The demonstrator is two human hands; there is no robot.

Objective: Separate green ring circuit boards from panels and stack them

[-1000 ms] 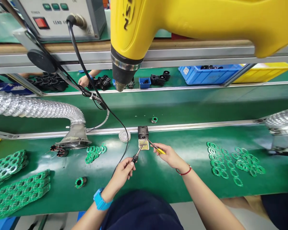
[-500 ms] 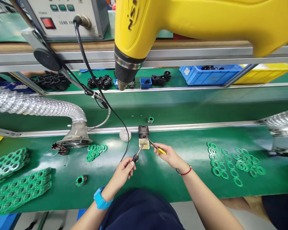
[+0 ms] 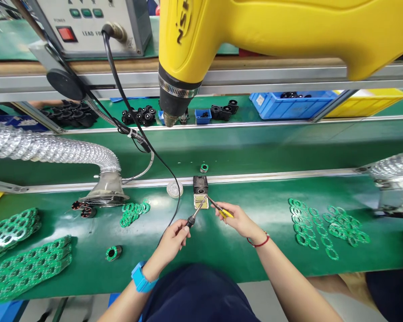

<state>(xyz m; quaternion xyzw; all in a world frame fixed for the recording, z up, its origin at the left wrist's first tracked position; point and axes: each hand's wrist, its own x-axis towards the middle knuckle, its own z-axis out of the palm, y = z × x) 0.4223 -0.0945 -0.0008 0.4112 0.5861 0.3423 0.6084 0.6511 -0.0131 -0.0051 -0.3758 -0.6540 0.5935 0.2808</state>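
My left hand (image 3: 175, 239) grips the dark handle of a soldering iron (image 3: 190, 221), its tip pointing up and right over a yellow sponge (image 3: 201, 202). Tweezers (image 3: 224, 212) with yellow grips are pinched in my right hand (image 3: 237, 219). The tips of both tools come close together above the sponge's right side; whether they touch I cannot tell. Just behind the sponge sits a black block-shaped holder (image 3: 200, 182) with a round opening. Beyond it lies a small coil part with a green ring (image 3: 204, 168). Anything between the tool tips is too small to make out.
A yellow power drill (image 3: 188, 53) hangs overhead. A fume duct (image 3: 104, 188) and green ring boards (image 3: 134, 212) stand to the left, near another coil part (image 3: 113, 253). Loose green rings (image 3: 345, 226) lie right. The iron's black cable (image 3: 169, 167) crosses the left side.
The small coil part behind the black holder has shifted a little to the left. Both hands and their tools stay nearly in place over the sponge.
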